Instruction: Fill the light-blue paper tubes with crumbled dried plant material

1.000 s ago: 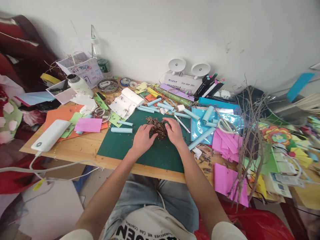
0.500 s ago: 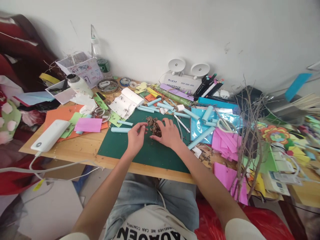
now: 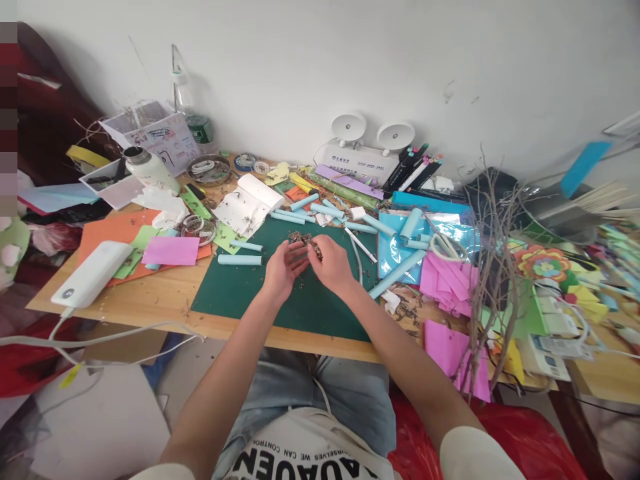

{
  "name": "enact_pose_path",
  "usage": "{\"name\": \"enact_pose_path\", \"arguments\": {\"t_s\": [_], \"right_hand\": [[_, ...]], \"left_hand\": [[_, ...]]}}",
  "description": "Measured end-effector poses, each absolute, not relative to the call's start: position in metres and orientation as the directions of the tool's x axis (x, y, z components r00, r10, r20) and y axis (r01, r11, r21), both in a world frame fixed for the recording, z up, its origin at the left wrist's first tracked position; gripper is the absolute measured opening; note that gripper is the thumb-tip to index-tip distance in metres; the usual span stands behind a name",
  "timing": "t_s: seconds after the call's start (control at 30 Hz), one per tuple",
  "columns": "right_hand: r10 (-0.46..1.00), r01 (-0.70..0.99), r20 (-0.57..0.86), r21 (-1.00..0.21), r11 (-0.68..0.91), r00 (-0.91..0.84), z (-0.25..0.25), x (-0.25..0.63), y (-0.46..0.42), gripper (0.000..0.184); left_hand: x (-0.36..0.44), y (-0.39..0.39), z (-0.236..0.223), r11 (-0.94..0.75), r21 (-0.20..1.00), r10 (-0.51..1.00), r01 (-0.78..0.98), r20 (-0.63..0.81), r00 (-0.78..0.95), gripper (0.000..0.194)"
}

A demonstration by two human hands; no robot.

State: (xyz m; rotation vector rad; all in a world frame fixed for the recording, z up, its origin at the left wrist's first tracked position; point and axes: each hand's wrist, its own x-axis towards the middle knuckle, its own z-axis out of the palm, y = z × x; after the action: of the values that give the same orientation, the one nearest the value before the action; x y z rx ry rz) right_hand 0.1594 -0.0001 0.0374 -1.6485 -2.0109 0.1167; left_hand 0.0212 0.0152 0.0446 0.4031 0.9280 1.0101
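A brown, crumbly clump (image 3: pixel 299 237) sits over the dark green mat (image 3: pixel 320 313); both hands are at it and hide much of it. My right hand (image 3: pixel 331 264) curls round the right part of the clump, with brown bits showing at its fingertips. Palm turned inward, my left hand (image 3: pixel 283 272) is at the near left side of the clump, its fingers stretched out and apart. Whether the left fingertips touch the clump or the right hand I cannot tell. Rolled light blue paper tubes (image 3: pixel 240 260) lie on the mat to the left.
Behind the mat are more blue tubes and a white paper roll (image 3: pixel 260 193). A white power bank (image 3: pixel 93 272) with a cable lies at the left, near an open bottle (image 3: pixel 150 172). Thin branches (image 3: pixel 500 293) and pink paper (image 3: pixel 447 283) stand and lie at the right.
My left hand has turned its palm inward and spread its fingers close to my right hand. My right hand has closed more tightly round part of the clump. The view has shifted slightly.
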Motion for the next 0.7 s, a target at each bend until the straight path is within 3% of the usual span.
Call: {"name": "enact_pose_path", "arguments": {"t_s": [0.1, 0.2, 0.37, 0.47, 0.57, 0.7], "right_hand": [[0.91, 0.887, 0.374, -0.34, 0.313, -0.178, 0.039, 0.145, -0.003, 0.024], [0.896, 0.89, 0.393, -0.304, 0.339, -0.207, 0.039, 0.137, -0.004, 0.025], [0.86, 0.768, 0.5, -0.51, 0.387, -0.101, 0.042, 0.149, -0.006, 0.031], [0.875, 0.736, 0.472, -0.629, 0.25, 0.106, 0.046, 0.172, -0.007, 0.04], [0.947, 0.846, 0.293, -0.532, 0.047, 0.131, 0.047, 0.191, -0.016, 0.032], [0.98, 0.948, 0.09, -0.283, -0.147, 0.179, 0.042, 0.188, -0.036, 0.058]], "left_hand": [[0.035, 0.024, 0.05, 0.644, 0.42, 0.739, -0.639, -0.556, 0.379, 0.029], [0.043, 0.028, 0.047, 0.633, 0.309, 0.721, -0.71, -0.569, 0.396, 0.022], [0.044, 0.026, 0.039, 0.615, 0.221, 0.707, -0.757, -0.58, 0.405, 0.019], [0.034, 0.031, 0.043, 0.563, 0.249, 0.745, -0.788, -0.565, 0.354, 0.02], [0.019, 0.039, 0.052, 0.532, 0.258, 0.766, -0.806, -0.552, 0.329, 0.019], [0.007, 0.041, 0.058, 0.494, 0.227, 0.775, -0.839, -0.553, 0.306, 0.019]]}}
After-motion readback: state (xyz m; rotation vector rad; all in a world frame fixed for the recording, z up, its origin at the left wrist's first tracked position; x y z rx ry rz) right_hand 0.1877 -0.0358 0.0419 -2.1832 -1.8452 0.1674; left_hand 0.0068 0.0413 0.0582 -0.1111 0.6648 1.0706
